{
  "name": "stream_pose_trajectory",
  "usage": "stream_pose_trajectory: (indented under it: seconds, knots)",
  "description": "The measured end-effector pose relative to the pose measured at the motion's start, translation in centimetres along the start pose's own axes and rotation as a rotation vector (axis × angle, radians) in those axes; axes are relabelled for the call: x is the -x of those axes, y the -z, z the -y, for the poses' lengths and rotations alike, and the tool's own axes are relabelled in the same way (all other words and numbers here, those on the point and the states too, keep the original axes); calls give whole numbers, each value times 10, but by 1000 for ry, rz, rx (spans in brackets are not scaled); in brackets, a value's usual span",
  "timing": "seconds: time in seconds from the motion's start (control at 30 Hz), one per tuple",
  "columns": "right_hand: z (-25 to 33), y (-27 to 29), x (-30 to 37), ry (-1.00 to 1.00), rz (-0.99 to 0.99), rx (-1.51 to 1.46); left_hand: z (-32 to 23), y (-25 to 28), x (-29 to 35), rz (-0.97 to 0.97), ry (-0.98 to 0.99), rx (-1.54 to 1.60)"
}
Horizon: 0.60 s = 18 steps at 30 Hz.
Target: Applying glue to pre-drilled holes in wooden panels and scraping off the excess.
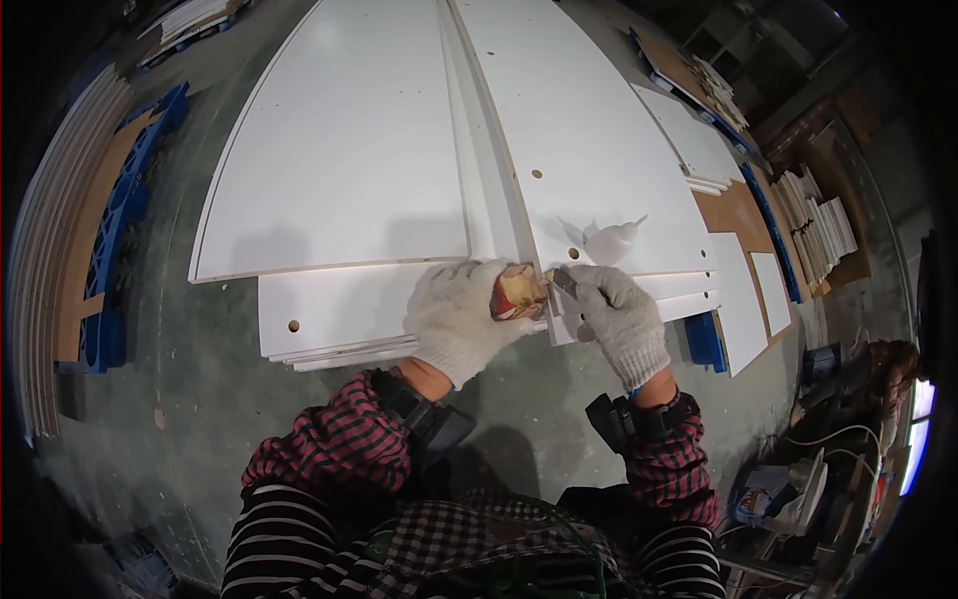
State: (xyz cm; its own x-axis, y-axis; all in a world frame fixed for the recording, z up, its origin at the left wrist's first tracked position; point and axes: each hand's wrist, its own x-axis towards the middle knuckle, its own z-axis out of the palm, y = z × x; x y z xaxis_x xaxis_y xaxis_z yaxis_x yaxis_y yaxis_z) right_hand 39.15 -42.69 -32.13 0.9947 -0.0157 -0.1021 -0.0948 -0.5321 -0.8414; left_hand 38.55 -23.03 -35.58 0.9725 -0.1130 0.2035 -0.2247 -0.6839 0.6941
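Note:
My left hand [457, 311], in a white knit glove, is closed around a small cut-open container [519, 293] with red on its side and a yellowish-brown inside. In my gloved right hand [621, 321] is a small scraper with a flat metal blade [563, 282]. Its tip is by the near end of a narrow white board [511, 178] that stands on edge between two large white panels. Just beyond my right hand, a white squeeze bottle with a pointed nozzle [611, 242] lies on the right panel [589, 130]. The left panel [349, 150] extends away from my left hand.
More white boards [339, 311] are stacked beneath the panels. Blue pallets with long boards [125, 220] stand at the left. On the right are white panels [738, 299] and piles of narrow boards [813, 225]. A cluttered bench [788, 499] stands at the lower right.

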Motion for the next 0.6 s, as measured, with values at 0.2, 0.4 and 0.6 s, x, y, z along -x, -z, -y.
stream_pose_trajectory:
  seconds: [0.2,0.4,0.6]
  knots:
    - [16,-3,5,-53,-21,45,-1,-8,2,-36,11,-44]
    - [8,-1,5,-55,-13,15,2,-13,3,-64,-8,-44]
    - [2,-5,5,25,-27,14,0,-12,3,-49,-9,-47]
